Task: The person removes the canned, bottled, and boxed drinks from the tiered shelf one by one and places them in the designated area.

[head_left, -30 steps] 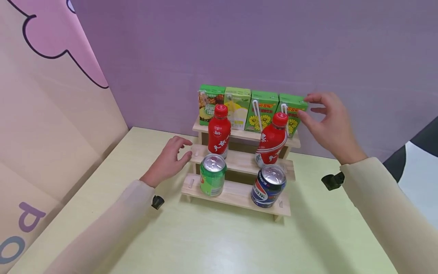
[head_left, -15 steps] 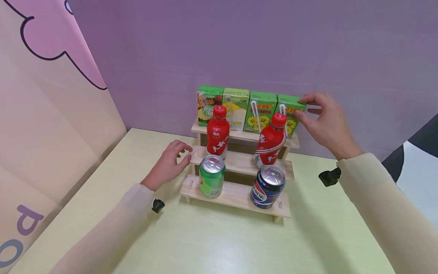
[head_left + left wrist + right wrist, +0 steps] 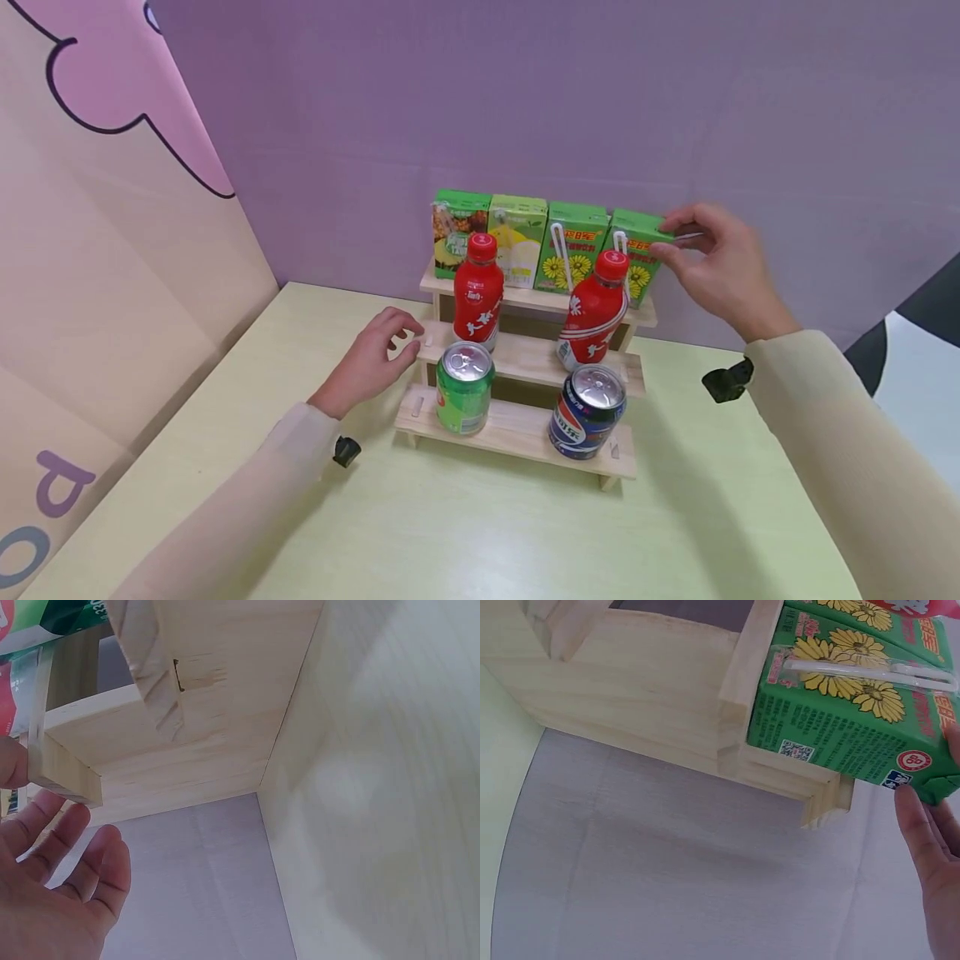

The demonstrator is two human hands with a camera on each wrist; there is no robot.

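Fingers of the right hand (image 3: 722,268) pinch a green flower-printed carton (image 3: 641,257), newly misaligned, at the wooden rack (image 3: 525,354)'s top-right corner.

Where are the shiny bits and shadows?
Head view: pale glare on the table, soft shadow beside the right sleeve. Left wrist view: hazy bright patch on the table. Right wrist view: faint dark band on the wall; flowers on the juice box look clear.

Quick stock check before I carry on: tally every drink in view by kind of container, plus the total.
Drink cartons: 4
Red bottles: 2
Cans: 2
Total: 8
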